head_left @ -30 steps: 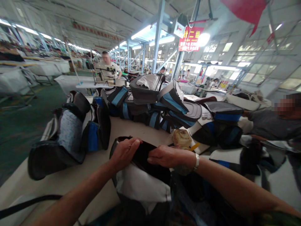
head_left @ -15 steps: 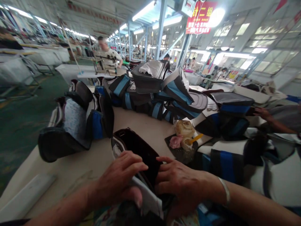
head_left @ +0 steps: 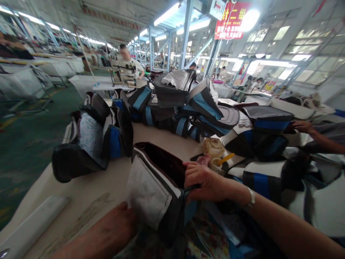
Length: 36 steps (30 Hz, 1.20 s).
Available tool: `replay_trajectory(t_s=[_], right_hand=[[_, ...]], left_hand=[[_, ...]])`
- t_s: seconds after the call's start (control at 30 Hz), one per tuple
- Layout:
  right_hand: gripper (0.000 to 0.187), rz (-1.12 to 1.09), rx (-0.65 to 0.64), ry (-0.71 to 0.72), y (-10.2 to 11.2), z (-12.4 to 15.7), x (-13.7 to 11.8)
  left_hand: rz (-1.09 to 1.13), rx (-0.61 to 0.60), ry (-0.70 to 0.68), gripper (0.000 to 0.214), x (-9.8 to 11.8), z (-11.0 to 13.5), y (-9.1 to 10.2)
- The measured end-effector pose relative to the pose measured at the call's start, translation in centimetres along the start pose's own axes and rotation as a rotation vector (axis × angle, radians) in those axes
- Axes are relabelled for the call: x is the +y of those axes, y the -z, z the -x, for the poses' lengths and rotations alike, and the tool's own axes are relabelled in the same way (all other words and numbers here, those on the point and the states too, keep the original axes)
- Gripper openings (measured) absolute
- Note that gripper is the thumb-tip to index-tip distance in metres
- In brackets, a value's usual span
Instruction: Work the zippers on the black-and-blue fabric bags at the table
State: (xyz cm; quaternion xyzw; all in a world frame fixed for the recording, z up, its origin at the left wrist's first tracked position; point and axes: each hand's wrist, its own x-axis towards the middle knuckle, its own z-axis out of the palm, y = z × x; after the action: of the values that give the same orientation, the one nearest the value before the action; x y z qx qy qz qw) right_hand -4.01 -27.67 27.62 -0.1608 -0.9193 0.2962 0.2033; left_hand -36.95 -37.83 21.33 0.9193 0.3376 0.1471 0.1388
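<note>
A half-sewn bag [head_left: 151, 187] stands on the table in front of me, its dark maroon lining showing through the open top. Its near face is pale grey, with a white strip along the rim and black material at the right end. My right hand [head_left: 203, 181] is closed over the right part of the rim, fingers bent over the edge. Low at the bag's left side, my left hand [head_left: 121, 221] touches the pale face; its fingers are mostly hidden and blurred there. Patterned cloth [head_left: 207, 233] shows below the bag.
Behind lies a heap of black, grey and blue bags [head_left: 175, 97]. More bag pieces stand at left [head_left: 91, 140] and right [head_left: 261, 180]. Beyond the bag are a glue pot with a yellow stick [head_left: 215, 163] and a jug [head_left: 212, 146]. A co-worker's hand [head_left: 304, 126] reaches in at right.
The bag has turned and tipped so its pale face shows. My left hand has come off the rim down to the lower left; my right hand has closed on the rim.
</note>
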Motion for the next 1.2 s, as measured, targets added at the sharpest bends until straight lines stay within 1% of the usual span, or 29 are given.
replay_trajectory(t_s=[0.07, 0.1, 0.13, 0.17, 0.2, 0.23, 0.27, 0.3, 0.33, 0.4, 0.47, 0.53, 0.57, 0.67, 0.77, 0.83, 0.9, 1.0, 1.07, 1.2], right_hand=[[0.034, -0.056, 0.009, -0.030, 0.4, -0.4, 0.0], [0.035, -0.073, 0.007, -0.033, 0.5, -0.7, 0.0], [0.035, -0.082, 0.000, -0.027, 0.4, -1.0, -0.1], [0.035, -0.085, -0.008, -0.014, 0.3, -1.3, -0.2], [0.035, -0.084, -0.018, 0.002, 0.1, -1.7, -0.4], [0.036, -0.080, -0.026, 0.019, -0.1, -2.1, -0.5], [0.037, -0.079, -0.026, 0.034, -0.2, -2.4, -0.8], [0.039, -0.081, -0.026, 0.044, -0.2, -2.7, -1.0], [0.042, -0.088, -0.021, 0.049, -0.1, -3.0, -1.3], [0.048, -0.122, -0.010, 0.028, 0.5, -3.3, -2.0], [0.051, -0.176, 0.011, -0.022, 1.3, -3.4, -2.6], [0.052, -0.230, 0.054, -0.076, 2.0, -3.3, -3.0], [0.052, -0.250, 0.074, -0.091, 2.3, -3.2, -3.2], [0.052, -0.273, 0.085, -0.086, 2.7, -2.8, -3.2], [0.051, -0.250, 0.064, -0.123, 3.0, -2.4, -3.3], [0.051, -0.226, 0.050, -0.207, 3.5, -2.2, -3.5], [0.055, -0.199, 0.033, -0.317, 4.0, -2.1, -4.0], [0.057, -0.190, 0.018, -0.442, 4.5, -2.2, -4.8], [0.051, -0.226, 0.010, -0.466, 4.5, -2.3, -5.0], [0.039, -0.292, 0.001, -0.441, 4.3, -2.3, -4.6]], left_hand=[[-0.161, -0.064, 0.018, 0.011, 0.2, 0.1, 1.0], [-0.125, -0.088, 0.039, 0.007, 0.6, -0.5, 1.7], [-0.034, -0.037, 0.059, 0.005, 1.2, -1.4, 2.5], [0.045, 0.066, 0.087, 0.010, 1.7, -2.6, 3.3], [0.111, 0.207, 0.091, 0.016, 2.2, -4.0, 4.1], [0.138, 0.264, 0.079, 0.023, 2.6, -5.4, 4.7], [0.182, 0.275, 0.064, 0.028, 2.7, -6.7, 5.3], [0.243, 0.230, 0.037, 0.032, 2.6, -7.7, 5.8], [0.310, 0.159, 0.006, 0.033, 2.3, -8.6, 6.2], [0.451, 0.044, -0.042, 0.035, 1.5, -9.7, 6.9], [0.556, 0.044, -0.045, 0.039, 0.9, -10.4, 7.7], [0.652, 0.054, -0.006, 0.039, 0.9, -10.8, 8.5], [0.703, 0.031, 0.021, 0.038, 1.0, -11.0, 8.8], [0.817, -0.063, 0.100, 0.033, 1.6, -11.7, 9.1], [0.843, -0.101, 0.130, 0.027, 1.9, -12.5, 8.8], [0.848, -0.121, 0.138, 0.027, 2.0, -12.9, 8.6], [0.856, -0.131, 0.140, 0.027, 2.1, -13.3, 8.5], [0.869, -0.129, 0.124, 0.020, 2.4, -13.8, 8.5], [0.856, -0.125, 0.138, 0.014, 2.6, -14.2, 8.4], [0.806, -0.116, 0.191, 0.005, 2.9, -14.5, 8.3]])
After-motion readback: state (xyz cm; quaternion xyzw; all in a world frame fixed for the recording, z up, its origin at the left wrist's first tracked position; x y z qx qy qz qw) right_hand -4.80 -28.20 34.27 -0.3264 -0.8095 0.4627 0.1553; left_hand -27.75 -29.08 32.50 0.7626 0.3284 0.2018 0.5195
